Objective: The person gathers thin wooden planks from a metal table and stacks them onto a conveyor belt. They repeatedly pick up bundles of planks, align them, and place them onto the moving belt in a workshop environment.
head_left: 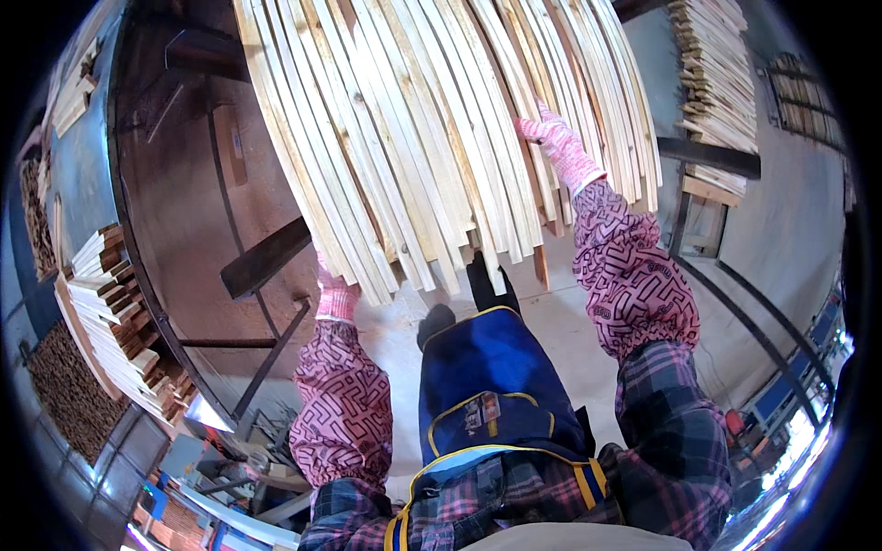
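Note:
A wide layer of long, pale wooden strips point(404, 138) lies side by side in front of me, with uneven near ends. My right hand point(562, 151), in a pink and white knit glove, rests on top of the strips right of the middle. Its fingers are stretched forward and apart, touching the wood. My left hand point(337, 296), gloved alike, is at the near left corner of the layer. The strips cover its fingers, so their grip is hidden. Patterned pink sleeve covers run up both forearms.
Dark metal bars point(266, 257) jut out left of the strips, and another bar point(712, 156) on the right. More stacked wood stands at the far right point(717, 83) and at the left point(119, 321). A blue apron point(496, 376) hangs down my front.

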The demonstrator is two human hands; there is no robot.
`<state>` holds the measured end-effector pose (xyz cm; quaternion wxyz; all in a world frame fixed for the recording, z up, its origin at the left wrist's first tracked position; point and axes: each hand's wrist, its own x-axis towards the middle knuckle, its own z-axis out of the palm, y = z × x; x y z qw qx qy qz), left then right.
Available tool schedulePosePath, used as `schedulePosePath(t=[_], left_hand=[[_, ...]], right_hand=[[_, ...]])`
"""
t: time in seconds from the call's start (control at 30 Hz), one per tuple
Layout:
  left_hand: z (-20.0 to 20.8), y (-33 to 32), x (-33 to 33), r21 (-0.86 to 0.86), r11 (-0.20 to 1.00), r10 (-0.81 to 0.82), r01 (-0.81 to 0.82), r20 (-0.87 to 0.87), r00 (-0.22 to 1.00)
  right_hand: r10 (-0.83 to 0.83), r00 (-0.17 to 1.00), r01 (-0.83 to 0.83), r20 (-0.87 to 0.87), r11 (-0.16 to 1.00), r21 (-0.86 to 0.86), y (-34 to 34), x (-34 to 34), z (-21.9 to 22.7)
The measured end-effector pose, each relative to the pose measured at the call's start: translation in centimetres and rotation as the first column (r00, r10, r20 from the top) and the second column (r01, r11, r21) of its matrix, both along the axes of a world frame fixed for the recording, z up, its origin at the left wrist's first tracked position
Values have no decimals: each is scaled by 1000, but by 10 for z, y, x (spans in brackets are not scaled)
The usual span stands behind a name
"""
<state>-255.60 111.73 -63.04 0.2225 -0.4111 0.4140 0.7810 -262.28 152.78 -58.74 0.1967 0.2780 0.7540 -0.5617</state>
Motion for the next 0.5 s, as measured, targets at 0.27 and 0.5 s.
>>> schedulePosePath(t=[0.27,0.5], left_hand=[[-41,-86,140,-350,755,-644,554,-239,726],[-44,-129,257,210,869,-472,448,81,878]], right_hand=[[45,994,-26,-95,980,198,-31,154,6],[-193,978,189,-81,981,-51,-71,336,-13]])
